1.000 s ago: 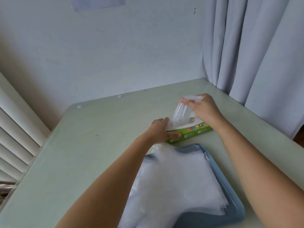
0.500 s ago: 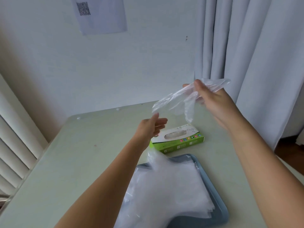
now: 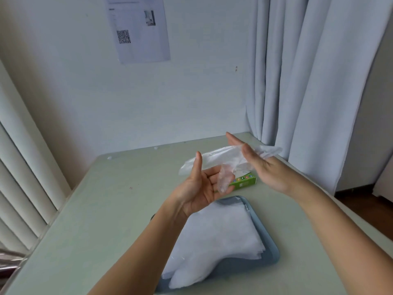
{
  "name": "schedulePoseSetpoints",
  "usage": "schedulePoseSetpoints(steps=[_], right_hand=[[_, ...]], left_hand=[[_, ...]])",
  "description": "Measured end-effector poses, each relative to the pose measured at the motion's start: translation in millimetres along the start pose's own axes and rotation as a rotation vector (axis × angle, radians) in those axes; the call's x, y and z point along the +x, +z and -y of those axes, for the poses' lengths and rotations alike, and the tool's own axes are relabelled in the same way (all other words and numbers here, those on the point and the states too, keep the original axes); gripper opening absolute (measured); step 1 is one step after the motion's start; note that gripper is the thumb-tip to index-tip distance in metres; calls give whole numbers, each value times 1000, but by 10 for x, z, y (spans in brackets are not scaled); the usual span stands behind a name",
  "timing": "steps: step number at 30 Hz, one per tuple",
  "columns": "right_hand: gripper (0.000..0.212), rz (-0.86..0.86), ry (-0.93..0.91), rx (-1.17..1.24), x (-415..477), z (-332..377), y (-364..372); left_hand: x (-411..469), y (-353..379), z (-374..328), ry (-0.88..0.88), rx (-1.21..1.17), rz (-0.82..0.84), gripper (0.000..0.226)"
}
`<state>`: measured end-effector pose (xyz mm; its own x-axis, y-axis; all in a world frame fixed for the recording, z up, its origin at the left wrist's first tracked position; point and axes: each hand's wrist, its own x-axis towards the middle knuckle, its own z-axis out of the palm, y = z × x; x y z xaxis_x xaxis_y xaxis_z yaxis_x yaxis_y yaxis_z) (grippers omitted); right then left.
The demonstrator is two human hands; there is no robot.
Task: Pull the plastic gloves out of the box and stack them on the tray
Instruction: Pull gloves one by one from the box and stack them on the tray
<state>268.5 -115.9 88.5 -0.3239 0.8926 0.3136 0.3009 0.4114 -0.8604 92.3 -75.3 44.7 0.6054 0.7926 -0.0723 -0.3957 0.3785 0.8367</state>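
A clear plastic glove point(image 3: 214, 159) hangs stretched in the air above the table, between my two hands. My right hand point(image 3: 268, 171) pinches its right end between thumb and straight fingers. My left hand point(image 3: 200, 188) is palm up with the thumb raised, and a loose flap of the glove lies across its fingers. Behind the hands, the green and white glove box point(image 3: 244, 182) lies on the table, partly hidden. In front of it, a blue tray point(image 3: 271, 250) carries a stack of plastic gloves point(image 3: 217, 235).
The pale green table point(image 3: 102, 209) stands in a corner. Grey curtains point(image 3: 308, 81) hang at the right, window blinds point(image 3: 19, 188) run along the left, and a paper sheet point(image 3: 138, 28) is stuck on the wall.
My right hand pulled the glove out of the box and lifted it. My left hand let go of the box and rose palm up under the glove.
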Motion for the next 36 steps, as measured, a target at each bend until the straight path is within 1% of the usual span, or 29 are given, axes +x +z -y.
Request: schedulePoseSetpoints(steps=[2,4,5,7,8,9,10,11,12,13,14,15,16,17,18,19,20,21,22,23,24,25,26,28,29,30,32,36], right_hand=[[51,29,-1,-34,-107,-37,62],[50,76,-9,-208,-230,-104,104],[49,100,-11,-338,-303,-135,114],[46,148,-77,-722,-443,-172,116],[51,152,-128,-922,-504,-208,105],[59,140,-141,-1032,-574,-246,102],[64,115,-105,-1033,-635,-282,113],[65,50,-51,-942,-695,-313,147],[68,-58,15,-771,-733,-357,181],[67,-185,103,-500,-765,-394,228],[61,-258,227,-131,-799,-389,298],[63,-235,345,252,-834,-365,367],[77,-128,446,554,-860,-348,457],[93,-6,520,748,-855,-325,546],[102,114,531,845,-856,-299,635],[104,215,494,905,-855,-274,731],[103,266,441,946,-848,-253,821],[101,273,394,993,-834,-230,894],[98,243,344,1048,-818,-188,948],[92,203,311,1120,-797,-151,976],[82,142,289,1183,-776,-140,987],[68,56,262,1174,-756,-145,976],[51,-35,237,1081,-736,-123,955],[14,-183,221,720,-695,-78,924],[15,-259,227,528,-664,-91,915],[20,-322,250,388,-626,-117,903],[23,-374,301,268,-537,-224,854],[23,-371,362,8,-363,-511,686]], left_hand=[[-101,4,19,31,22,-29,46],[-204,-27,33,35,54,-77,23],[-269,-48,35,40,74,-102,20],[-401,-100,19,74,151,-129,29],[-462,-138,-5,97,181,-133,33],[-538,-155,-40,122,194,-132,34],[-594,-181,-79,147,182,-121,27],[-681,-181,-126,169,143,-101,17],[-742,-185,-164,180,69,-69,22],[-809,-178,-197,172,-11,-25,33],[-858,-194,-221,168,-75,33,41],[-910,-174,-246,174,-102,80,47],[-941,-170,-260,175,-108,146,52],[-966,-145,-274,163,-124,206,55],[-977,-147,-292,135,-184,295,54],[-1021,-124,-302,99,-243,379,50],[-1050,-108,-291,89,-248,417,51],[-1077,-93,-290,128,-174,417,58],[-1100,-108,-288,114,-90,400,61],[-1110,-144,-272,92,-16,355,57],[-1119,-198,-243,136,117,238,49],[-1138,-212,-222,151,217,138,43],[-1149,-226,-193,150,270,54,37],[-1128,-289,-89,156,327,-154,21],[-1125,-306,-29,159,370,-264,21],[-1125,-314,40,151,407,-352,23],[-1136,-311,179,132,449,-459,16],[-1177,-342,383,82,631,-571,20]])
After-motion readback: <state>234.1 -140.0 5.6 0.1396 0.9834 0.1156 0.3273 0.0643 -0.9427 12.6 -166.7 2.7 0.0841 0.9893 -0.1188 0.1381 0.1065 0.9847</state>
